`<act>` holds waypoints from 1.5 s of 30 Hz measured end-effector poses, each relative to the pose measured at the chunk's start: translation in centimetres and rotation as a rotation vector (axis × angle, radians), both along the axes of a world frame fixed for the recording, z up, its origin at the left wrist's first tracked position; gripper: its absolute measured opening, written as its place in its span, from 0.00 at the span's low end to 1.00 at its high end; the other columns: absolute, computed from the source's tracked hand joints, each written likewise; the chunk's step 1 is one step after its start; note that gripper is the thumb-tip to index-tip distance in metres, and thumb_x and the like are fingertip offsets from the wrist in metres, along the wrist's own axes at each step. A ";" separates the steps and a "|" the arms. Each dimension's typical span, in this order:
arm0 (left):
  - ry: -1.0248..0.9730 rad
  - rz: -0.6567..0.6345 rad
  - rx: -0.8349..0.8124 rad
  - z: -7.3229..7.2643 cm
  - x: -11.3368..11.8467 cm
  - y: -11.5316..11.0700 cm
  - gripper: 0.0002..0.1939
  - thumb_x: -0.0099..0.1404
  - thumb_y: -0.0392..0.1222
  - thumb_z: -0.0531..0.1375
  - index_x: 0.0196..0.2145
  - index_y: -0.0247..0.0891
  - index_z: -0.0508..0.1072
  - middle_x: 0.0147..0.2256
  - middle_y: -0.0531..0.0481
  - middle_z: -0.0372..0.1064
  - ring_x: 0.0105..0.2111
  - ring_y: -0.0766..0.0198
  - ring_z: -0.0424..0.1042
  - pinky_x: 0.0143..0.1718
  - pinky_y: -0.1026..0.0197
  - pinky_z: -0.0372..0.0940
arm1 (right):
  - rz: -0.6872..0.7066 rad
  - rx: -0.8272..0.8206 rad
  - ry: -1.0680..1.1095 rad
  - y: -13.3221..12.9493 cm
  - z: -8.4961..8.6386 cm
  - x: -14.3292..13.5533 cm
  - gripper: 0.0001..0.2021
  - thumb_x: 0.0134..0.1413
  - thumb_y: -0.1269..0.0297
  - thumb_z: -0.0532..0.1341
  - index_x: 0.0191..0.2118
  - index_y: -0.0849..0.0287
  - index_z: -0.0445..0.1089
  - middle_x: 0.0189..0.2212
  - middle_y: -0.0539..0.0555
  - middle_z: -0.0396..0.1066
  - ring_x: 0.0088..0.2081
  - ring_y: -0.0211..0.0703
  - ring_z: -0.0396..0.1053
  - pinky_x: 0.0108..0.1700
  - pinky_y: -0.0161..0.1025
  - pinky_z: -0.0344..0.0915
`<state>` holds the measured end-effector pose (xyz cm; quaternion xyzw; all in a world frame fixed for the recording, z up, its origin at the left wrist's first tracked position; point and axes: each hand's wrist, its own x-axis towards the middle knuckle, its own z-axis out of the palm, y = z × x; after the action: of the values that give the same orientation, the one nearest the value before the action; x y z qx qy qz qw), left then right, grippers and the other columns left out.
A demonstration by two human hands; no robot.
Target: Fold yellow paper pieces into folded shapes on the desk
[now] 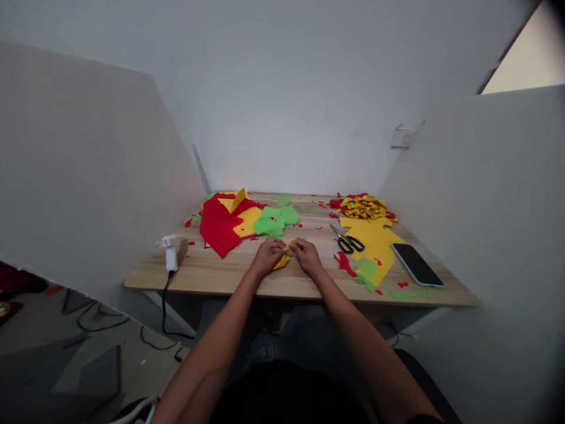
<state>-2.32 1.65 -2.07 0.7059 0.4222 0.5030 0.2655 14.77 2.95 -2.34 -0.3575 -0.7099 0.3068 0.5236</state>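
Near the table's front edge, my left hand (pixel 267 257) and my right hand (pixel 306 255) pinch a small piece of yellow paper (pixel 281 262) between them. Part of the paper hangs below my left fingertips. Green crumpled pieces (pixel 276 221) lie just beyond my hands. To their left are a large red sheet (pixel 219 227) and yellow sheets (pixel 249 222). Dark-handled scissors (pixel 348 241) rest to the right of my hands, partly on yellow paper (pixel 374 241).
A white glue gun (pixel 171 257) with a black cord stands at the left edge of the wooden table (pixel 212 275). A phone (pixel 416 265) lies at the right. Folded yellow strips (pixel 364 207) are heaped at the back right. Panels flank both sides.
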 end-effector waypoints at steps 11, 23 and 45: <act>-0.195 -0.159 -0.348 0.8 0.0 -0.6 0.24 0.52 0.48 0.67 0.45 0.33 0.73 0.26 0.52 0.71 0.27 0.65 0.69 0.30 0.65 0.61 | -0.019 -0.040 0.141 0.5 -0.1 0.0 0.13 0.57 0.54 0.57 0.36 0.59 0.73 0.33 0.53 0.70 0.35 0.42 0.66 0.38 0.37 0.62; -0.317 0.022 -0.250 0.3 -0.3 -0.2 0.21 0.48 0.45 0.69 0.40 0.33 0.75 0.27 0.53 0.68 0.26 0.68 0.66 0.29 0.65 0.62 | 0.085 -0.260 0.226 0.8 -1.3 -0.7 0.33 0.44 0.58 0.66 0.57 0.55 0.56 0.34 0.51 0.69 0.33 0.40 0.67 0.37 0.38 0.66; -0.281 0.145 -0.201 0.5 -0.5 -0.3 0.15 0.52 0.47 0.66 0.33 0.36 0.68 0.26 0.55 0.66 0.23 0.69 0.65 0.26 0.66 0.60 | 0.056 -0.238 0.181 0.8 -1.0 -0.5 0.26 0.43 0.64 0.62 0.52 0.59 0.62 0.32 0.49 0.70 0.27 0.37 0.66 0.31 0.34 0.65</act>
<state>-2.78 1.36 -1.56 0.5663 0.4787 0.5698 0.3542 14.31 3.70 -3.37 -0.3679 -0.6280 0.4342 0.5307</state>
